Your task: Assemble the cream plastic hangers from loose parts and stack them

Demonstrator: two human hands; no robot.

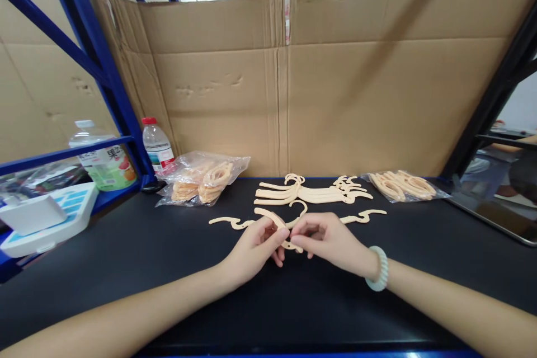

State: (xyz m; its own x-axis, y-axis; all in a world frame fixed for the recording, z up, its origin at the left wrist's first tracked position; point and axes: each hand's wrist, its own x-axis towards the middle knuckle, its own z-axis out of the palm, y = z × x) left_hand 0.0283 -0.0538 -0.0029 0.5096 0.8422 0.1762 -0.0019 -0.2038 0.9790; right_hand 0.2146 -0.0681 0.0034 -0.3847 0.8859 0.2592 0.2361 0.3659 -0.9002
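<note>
Both hands meet above the front middle of the table. Between the thumb and fingers of my left hand (262,240) is a curved beige plastic hanger arm (271,216), its free end pointing up and left. My right hand (325,236), with a pale coiled band at the wrist, is closed in a pinch at the arm's lower end; its fingers partly cover that end. Just behind the hands lies a beige hanger (356,218) with its hook upward, its middle partly hidden by them. Farther back, several similar hangers (321,196) lie stacked in a row.
Clear bags of beige parts lie at the back left (205,179) and back right (405,185). A red-capped bottle (157,145), a larger bottle (103,159) and a white-and-blue device (54,218) stand left. Cardboard (377,95) walls the back of the black table (176,291); blue posts frame the left.
</note>
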